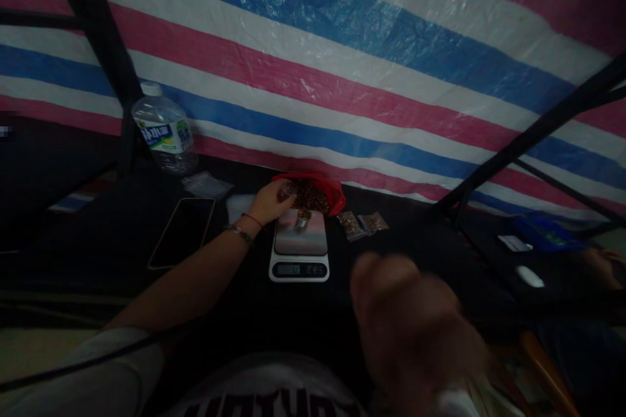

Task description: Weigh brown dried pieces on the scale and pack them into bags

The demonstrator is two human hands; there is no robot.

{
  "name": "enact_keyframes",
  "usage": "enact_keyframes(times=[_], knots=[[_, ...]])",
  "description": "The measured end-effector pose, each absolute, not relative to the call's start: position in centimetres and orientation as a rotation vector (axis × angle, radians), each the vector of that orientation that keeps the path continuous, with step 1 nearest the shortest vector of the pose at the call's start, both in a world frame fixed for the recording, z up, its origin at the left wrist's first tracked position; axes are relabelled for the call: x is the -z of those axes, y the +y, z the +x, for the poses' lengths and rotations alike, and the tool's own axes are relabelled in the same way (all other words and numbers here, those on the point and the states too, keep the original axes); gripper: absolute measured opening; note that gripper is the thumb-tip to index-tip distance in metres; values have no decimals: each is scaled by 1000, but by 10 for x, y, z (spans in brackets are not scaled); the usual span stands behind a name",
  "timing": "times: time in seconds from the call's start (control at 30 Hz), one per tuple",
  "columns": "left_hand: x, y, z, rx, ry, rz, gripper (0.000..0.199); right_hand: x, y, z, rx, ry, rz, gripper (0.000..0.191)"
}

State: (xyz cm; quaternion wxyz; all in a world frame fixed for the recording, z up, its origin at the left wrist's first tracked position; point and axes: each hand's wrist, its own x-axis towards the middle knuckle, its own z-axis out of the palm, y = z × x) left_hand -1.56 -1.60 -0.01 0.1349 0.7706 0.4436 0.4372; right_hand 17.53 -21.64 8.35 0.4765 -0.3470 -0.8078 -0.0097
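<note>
My left hand [270, 202] is closed around a small clear cup [287, 191] at the near left edge of an open red bag [336, 194] full of small brown pieces, perhaps beans or nuts. Just below that hand lies a white kitchen scale [299, 268] with a lit display. On its plate sits a small clear packet [302, 220] with brown bits at its far end. Blurred and close to the camera, my right hand [415, 319] is raised with its fingers curled; whatever it may hold is hidden.
Two small filled zip bags [351, 225] lie right of the scale. A phone [182, 233], clear plastic bags [207, 184] and a large plastic bottle [163, 133] are at the left. Black metal bars [528, 127] frame both sides. Another person's hand [609, 264] shows far right.
</note>
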Motion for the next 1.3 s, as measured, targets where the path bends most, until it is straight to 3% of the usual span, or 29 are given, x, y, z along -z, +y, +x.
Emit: enact_keyframes(times=[0.2, 0.4, 0.73, 1.3], knots=[[-1, -15, -17, -1283, 1252, 2199, 37, -53, -99, 182, -283, -1948, -1134, 60], [0, -14, -18, -1315, 1269, 2211, 35, -5, -66, 177, -505, -2044, -1236, 50], [0, -14, -18, -1312, 1302, 2150, 39, -7, -20, 186, -607, -1763, -1292, 65], [7, -10, -15, -1246, 1225, 2242, 50, 10, -26, 194, -777, -1502, -1136, 47]])
